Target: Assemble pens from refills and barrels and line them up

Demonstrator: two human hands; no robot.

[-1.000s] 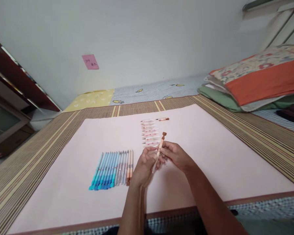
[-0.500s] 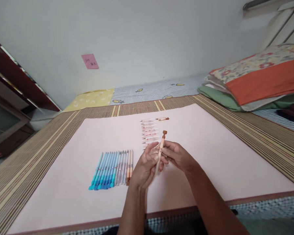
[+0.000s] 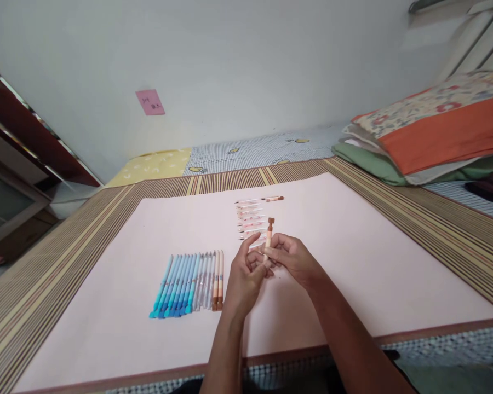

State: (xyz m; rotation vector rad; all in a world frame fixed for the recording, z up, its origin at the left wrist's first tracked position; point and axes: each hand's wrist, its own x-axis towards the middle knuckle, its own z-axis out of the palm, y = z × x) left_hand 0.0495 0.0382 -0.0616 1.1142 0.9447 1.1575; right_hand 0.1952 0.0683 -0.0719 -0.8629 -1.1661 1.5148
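Observation:
Both hands meet over the middle of a pale pink sheet (image 3: 353, 262). My right hand (image 3: 290, 257) pinches a peach pen with a brown top (image 3: 269, 232) and holds it nearly upright. My left hand (image 3: 246, 273) is curled around the pen's lower part, which is hidden between the fingers. Just behind the hands lies a column of several clear pen parts with pink print (image 3: 250, 219). To the left, a tight row of blue, clear and peach pens (image 3: 188, 284) lies on the sheet.
One more peach pen (image 3: 273, 198) lies at the top of the column. The sheet rests on a striped woven mat (image 3: 66, 235). Folded bedding and an orange pillow (image 3: 435, 131) lie at the right. A wall with a pink note (image 3: 150, 102) is behind.
The pen has swung from tilted to nearly upright and moved slightly left. My left hand has closed more around its lower end.

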